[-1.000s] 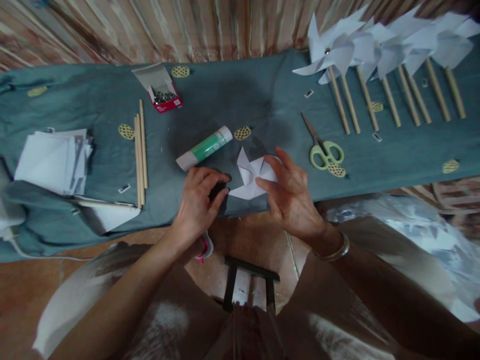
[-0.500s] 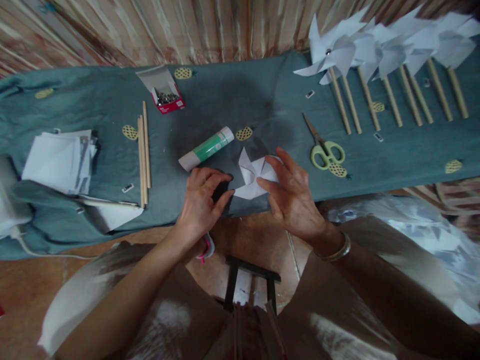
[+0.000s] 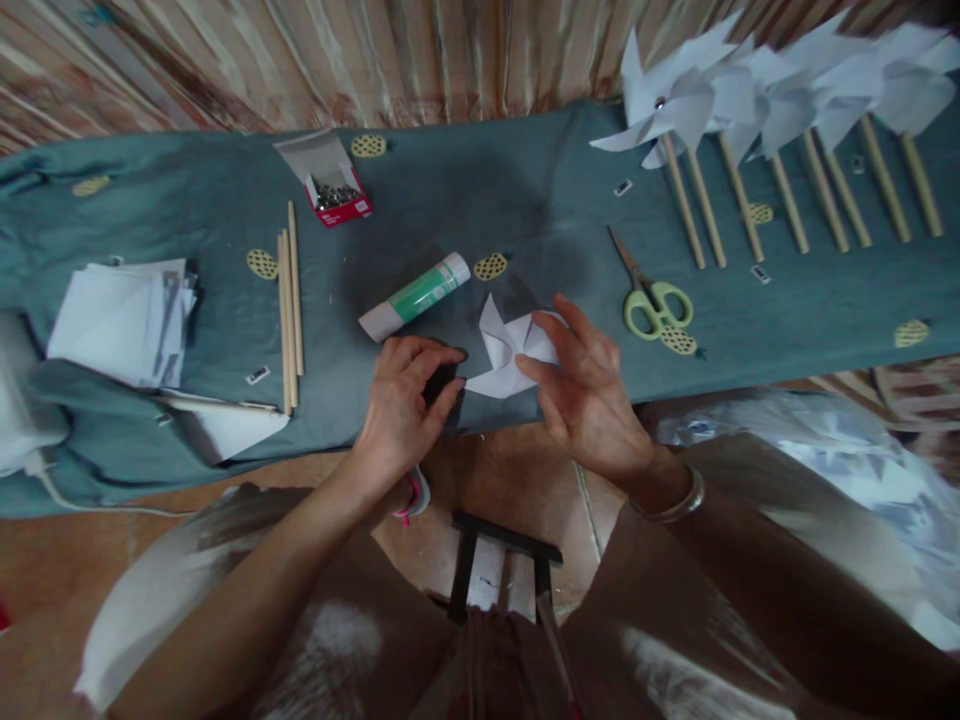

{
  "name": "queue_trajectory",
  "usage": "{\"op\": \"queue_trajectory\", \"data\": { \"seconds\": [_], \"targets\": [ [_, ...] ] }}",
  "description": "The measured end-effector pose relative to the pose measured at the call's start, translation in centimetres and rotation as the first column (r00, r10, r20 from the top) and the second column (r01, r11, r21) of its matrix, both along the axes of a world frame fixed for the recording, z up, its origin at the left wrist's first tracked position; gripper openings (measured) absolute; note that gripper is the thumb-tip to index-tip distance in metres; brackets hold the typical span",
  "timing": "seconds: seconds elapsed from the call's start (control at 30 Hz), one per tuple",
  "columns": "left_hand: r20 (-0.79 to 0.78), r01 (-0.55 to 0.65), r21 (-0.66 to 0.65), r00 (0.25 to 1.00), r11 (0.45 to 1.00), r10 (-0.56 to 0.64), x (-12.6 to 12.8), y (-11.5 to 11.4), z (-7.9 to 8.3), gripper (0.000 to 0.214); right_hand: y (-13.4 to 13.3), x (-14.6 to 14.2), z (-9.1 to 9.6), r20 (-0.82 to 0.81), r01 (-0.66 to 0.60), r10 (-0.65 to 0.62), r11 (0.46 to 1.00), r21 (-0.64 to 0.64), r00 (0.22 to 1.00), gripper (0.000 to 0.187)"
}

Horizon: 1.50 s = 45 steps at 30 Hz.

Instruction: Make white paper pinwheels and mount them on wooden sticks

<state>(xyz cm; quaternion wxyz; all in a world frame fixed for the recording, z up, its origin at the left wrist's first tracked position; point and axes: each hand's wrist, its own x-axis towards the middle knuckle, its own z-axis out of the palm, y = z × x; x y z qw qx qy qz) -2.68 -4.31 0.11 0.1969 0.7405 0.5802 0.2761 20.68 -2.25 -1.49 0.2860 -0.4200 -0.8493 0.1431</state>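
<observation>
A white paper pinwheel [image 3: 504,362] with folded blades lies near the front edge of the cloth-covered table. My right hand [image 3: 589,385] is on it, one finger pressing close to its centre and others round its right blade, which is partly hidden. Just left of the pinwheel is my left hand [image 3: 409,395], its thumb and index finger apart with nothing between them; the thumb tip is close to the pinwheel's left point. Beyond the left hand lies a green and white glue stick [image 3: 420,297]. Green-handled scissors [image 3: 646,295] rest to the right of the pinwheel.
Finished pinwheels on sticks [image 3: 694,105] lie in a row at the back right. An open red box of metal pins [image 3: 337,195] is at the back. Several wooden sticks [image 3: 289,310] and a stack of white paper [image 3: 112,320] lie left. A plastic bag [image 3: 847,460] sits lower right.
The whole view has shifted very slightly. Both hands and the pinwheel stay almost in place, with a tiny shift at the left thumb.
</observation>
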Motion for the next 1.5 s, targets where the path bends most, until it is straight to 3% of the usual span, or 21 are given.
{"op": "queue_trajectory", "data": {
  "seconds": [0.2, 0.33, 0.57, 0.87, 1.03, 1.27, 1.4, 1.5],
  "targets": [
    [-0.006, 0.040, 0.077, 0.999, 0.996, -0.040, 0.4, -0.3, 0.3, 0.020, 0.1, -0.4, -0.1, 0.010, 0.015, -0.016, 0.999, 0.044, 1.000, 0.030],
    [-0.086, 0.176, 0.180, 0.983, 0.968, -0.163, 1.9, -0.6, 0.9, 0.023, 0.1, -0.8, -0.1, 0.026, 0.007, -0.008, 0.999, 0.034, 1.000, 0.030],
    [-0.196, 0.313, 0.179, 0.940, 0.933, -0.278, 3.9, -0.2, 0.5, 0.021, 0.2, -0.9, 0.2, 0.043, -0.022, 0.020, 0.999, 0.030, 0.999, 0.030],
    [-0.216, 0.300, 0.208, 0.942, 0.931, -0.256, 4.0, 0.0, 0.0, 0.019, 0.5, 0.2, 0.5, 0.014, 0.014, -0.014, 0.999, 0.042, 1.000, 0.034],
    [-0.217, 0.298, 0.213, 0.943, 0.930, -0.253, 3.8, 0.1, 0.2, 0.019, 1.1, 0.7, 1.1, -0.077, 0.101, -0.099, 0.995, 0.021, 0.992, 0.027],
    [-0.200, 0.279, 0.230, 0.951, 0.932, -0.235, 3.9, 0.0, 0.8, 0.018, 0.7, 0.4, 1.5, -0.087, 0.104, -0.106, 0.994, -0.022, 0.991, 0.016],
    [-0.121, 0.229, 0.229, 0.971, 0.946, -0.206, 3.4, 0.3, 1.1, 0.018, 0.3, 0.2, 1.5, -0.082, 0.105, -0.112, 0.991, -0.077, 0.990, 0.011],
    [0.000, 0.120, 0.154, 0.993, 0.981, -0.121, 2.7, 0.8, 1.1, 0.021, 0.3, 0.2, 1.4, -0.112, 0.092, -0.107, 0.987, -0.135, 0.988, 0.008]
  ]
}}
